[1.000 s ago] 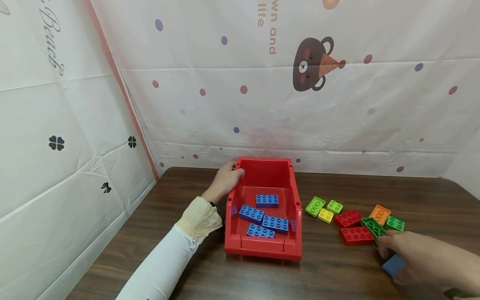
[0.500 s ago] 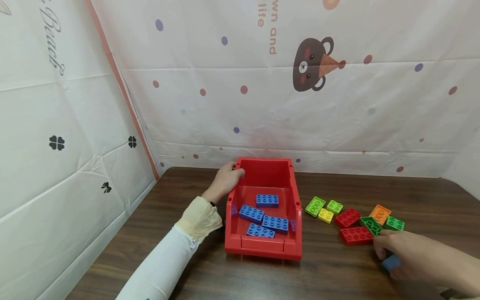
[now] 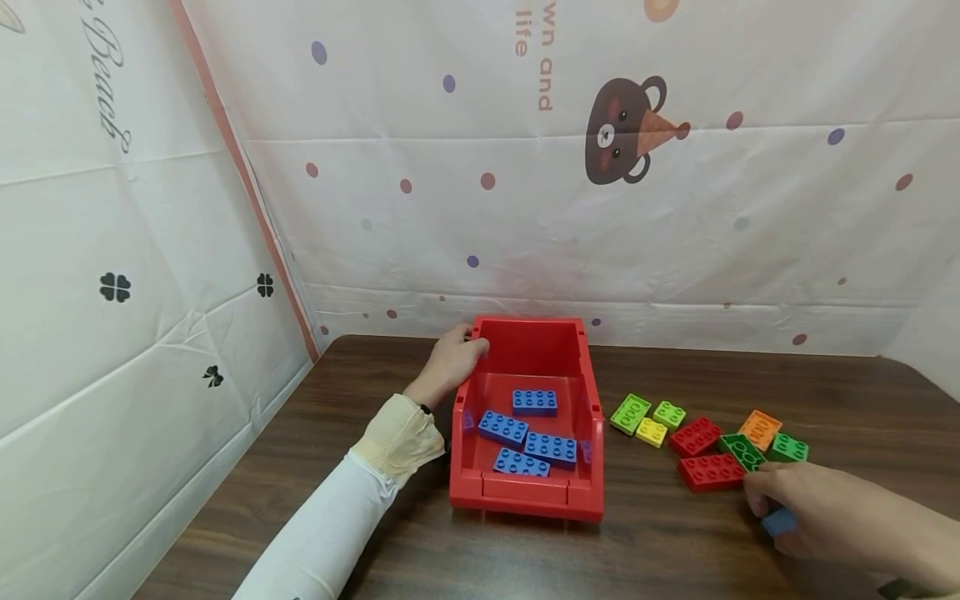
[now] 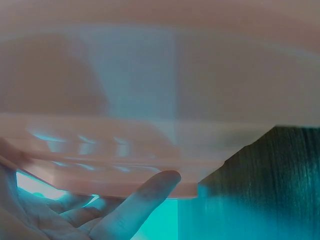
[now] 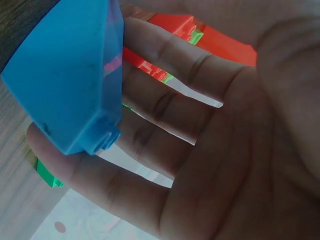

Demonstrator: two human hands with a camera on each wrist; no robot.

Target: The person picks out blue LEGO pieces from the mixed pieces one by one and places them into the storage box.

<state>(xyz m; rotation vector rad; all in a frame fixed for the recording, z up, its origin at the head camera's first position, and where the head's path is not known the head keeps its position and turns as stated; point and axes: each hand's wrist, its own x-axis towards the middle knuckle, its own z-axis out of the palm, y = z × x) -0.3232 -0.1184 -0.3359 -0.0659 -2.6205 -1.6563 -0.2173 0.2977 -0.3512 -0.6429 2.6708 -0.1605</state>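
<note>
A red plastic bin stands mid-table with its low front toward me. Several blue toy bricks lie on its floor, studs up. My left hand grips the bin's left wall near the back, its thumb inside the rim. At the right, my right hand holds another blue toy brick between thumb and curled fingers, low over the table. Part of that brick is covered by the hand in the head view. Just beyond it lie a dark green brick and a red brick.
Loose bricks lie right of the bin: a lime one, a smaller lime one, a yellow one, another red one, an orange one and a green one. A printed curtain hangs behind the table.
My right hand has shifted slightly left with the blue brick. The dark green brick has also slid a little left. The left hand and the bin have stayed put.
</note>
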